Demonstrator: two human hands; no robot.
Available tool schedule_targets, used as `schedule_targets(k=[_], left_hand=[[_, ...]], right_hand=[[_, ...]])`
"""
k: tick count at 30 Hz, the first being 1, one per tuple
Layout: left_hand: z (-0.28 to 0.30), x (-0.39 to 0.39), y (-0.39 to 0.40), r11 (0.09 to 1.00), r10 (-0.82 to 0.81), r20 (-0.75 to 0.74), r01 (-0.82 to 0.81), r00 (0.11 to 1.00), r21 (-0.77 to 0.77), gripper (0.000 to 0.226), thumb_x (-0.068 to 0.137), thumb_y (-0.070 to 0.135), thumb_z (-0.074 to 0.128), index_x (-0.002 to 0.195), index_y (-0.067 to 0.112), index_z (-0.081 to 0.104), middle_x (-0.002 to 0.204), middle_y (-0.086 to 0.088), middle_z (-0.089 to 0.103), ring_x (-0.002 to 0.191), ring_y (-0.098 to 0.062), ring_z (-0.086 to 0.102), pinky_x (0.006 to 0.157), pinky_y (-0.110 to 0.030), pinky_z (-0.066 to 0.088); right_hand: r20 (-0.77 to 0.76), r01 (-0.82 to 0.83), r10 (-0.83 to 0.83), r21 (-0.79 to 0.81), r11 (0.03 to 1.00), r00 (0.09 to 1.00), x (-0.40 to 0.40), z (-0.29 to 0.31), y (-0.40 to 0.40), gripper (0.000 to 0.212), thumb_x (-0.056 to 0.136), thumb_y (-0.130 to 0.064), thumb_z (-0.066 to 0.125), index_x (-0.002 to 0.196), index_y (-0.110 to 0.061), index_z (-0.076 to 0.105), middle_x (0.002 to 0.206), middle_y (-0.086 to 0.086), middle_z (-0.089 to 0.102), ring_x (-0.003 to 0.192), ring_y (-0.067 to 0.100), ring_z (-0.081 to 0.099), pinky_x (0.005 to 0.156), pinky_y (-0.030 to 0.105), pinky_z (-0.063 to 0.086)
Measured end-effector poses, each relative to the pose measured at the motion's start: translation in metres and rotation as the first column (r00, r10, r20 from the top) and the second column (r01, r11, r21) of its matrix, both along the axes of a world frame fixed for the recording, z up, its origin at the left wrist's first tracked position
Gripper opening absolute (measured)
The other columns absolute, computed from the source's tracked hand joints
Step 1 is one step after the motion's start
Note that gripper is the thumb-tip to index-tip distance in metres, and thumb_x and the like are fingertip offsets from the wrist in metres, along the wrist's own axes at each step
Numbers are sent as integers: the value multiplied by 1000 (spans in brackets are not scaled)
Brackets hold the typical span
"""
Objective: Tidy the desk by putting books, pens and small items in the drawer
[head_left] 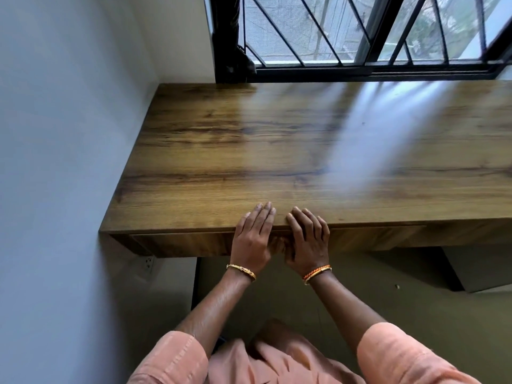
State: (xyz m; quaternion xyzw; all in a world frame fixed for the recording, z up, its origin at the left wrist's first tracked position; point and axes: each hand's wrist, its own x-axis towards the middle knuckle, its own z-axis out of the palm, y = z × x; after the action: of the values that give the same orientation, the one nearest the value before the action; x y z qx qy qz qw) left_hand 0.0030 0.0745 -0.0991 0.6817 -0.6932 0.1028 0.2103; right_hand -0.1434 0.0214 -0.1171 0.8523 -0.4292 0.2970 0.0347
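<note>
The wooden desk point(249, 145) fills the middle of the head view, and no books, pens or small items show on its top. Under its front edge the drawer front point(180, 242) sits flush with the desk. My left hand point(253, 236) lies over the front edge above the drawer, with its fingers straight on the desktop. My right hand point(309, 239) lies right beside it, its fingers slightly bent over the same edge. Both thumbs hang down in front of the drawer face, partly hidden. Neither hand holds anything.
A white wall runs along the desk's left side, with a power socket point(148, 264) below the desk. A barred window point(360, 31) stands behind the desk. A grey box point(482, 270) sits under the desk at the right. Below is the floor point(277, 295).
</note>
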Motion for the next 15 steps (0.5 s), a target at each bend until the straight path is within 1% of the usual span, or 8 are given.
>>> schedule_targets(k=[2, 4, 6, 9, 12, 13, 15], left_hand=[[-1, -3, -3, 999, 15, -41, -17, 999, -35, 59, 73, 5, 54, 132, 10, 46, 136, -8, 54, 131, -21, 38, 109, -37, 27], [-2, -4, -3, 999, 17, -50, -20, 999, -50, 55, 76, 6, 51, 131, 12, 45, 135, -7, 56, 130, -20, 39, 107, -37, 28], [0, -3, -3, 999, 18, -46, -20, 999, -43, 55, 76, 7, 49, 131, 13, 44, 134, -6, 57, 130, -20, 40, 106, -37, 30], [3, -2, -2, 1000, 20, -47, -20, 999, -9, 59, 73, 8, 53, 131, 14, 44, 134, -5, 57, 129, -19, 40, 103, -37, 31], [4, -6, -3, 998, 38, -35, -36, 999, 55, 65, 68, 17, 62, 130, 14, 43, 134, -6, 56, 129, -20, 40, 102, -38, 30], [4, -8, -4, 996, 52, -35, -50, 998, 75, 65, 68, 21, 63, 129, 14, 43, 134, -7, 56, 129, -21, 39, 102, -39, 30], [4, -12, -6, 993, 83, -60, -77, 995, 91, 64, 69, 32, 57, 128, 13, 44, 133, -9, 56, 129, -23, 38, 102, -40, 28]], right_hand=[[39, 33, -33, -13, 999, 999, 6, -1, 0, 57, 73, -35, 55, 126, -17, 45, 135, 5, 41, 127, 25, 38, 108, 38, 22], [46, 36, -34, -36, 999, 998, 7, -1, -1, 57, 71, -34, 56, 124, -17, 45, 134, 5, 42, 125, 25, 39, 105, 39, 25], [30, 23, -21, -59, 998, 999, 5, -1, -3, 60, 67, -34, 58, 123, -17, 46, 133, 4, 42, 124, 25, 40, 103, 39, 25], [26, 12, -10, -56, 998, 1000, 3, 2, -5, 65, 61, -39, 62, 120, -19, 47, 130, 3, 43, 121, 24, 41, 100, 38, 26], [40, 14, -13, -22, 1000, 999, 5, 6, -3, 66, 58, -41, 61, 119, -19, 47, 129, 2, 44, 120, 24, 42, 98, 38, 27], [44, 13, -12, -11, 1000, 999, 5, 7, -3, 66, 58, -41, 61, 119, -19, 47, 129, 2, 44, 120, 24, 42, 99, 38, 28], [58, 6, -7, 15, 1000, 998, 4, 9, -2, 64, 62, -42, 61, 120, -19, 47, 130, 3, 44, 122, 24, 42, 101, 39, 28]])
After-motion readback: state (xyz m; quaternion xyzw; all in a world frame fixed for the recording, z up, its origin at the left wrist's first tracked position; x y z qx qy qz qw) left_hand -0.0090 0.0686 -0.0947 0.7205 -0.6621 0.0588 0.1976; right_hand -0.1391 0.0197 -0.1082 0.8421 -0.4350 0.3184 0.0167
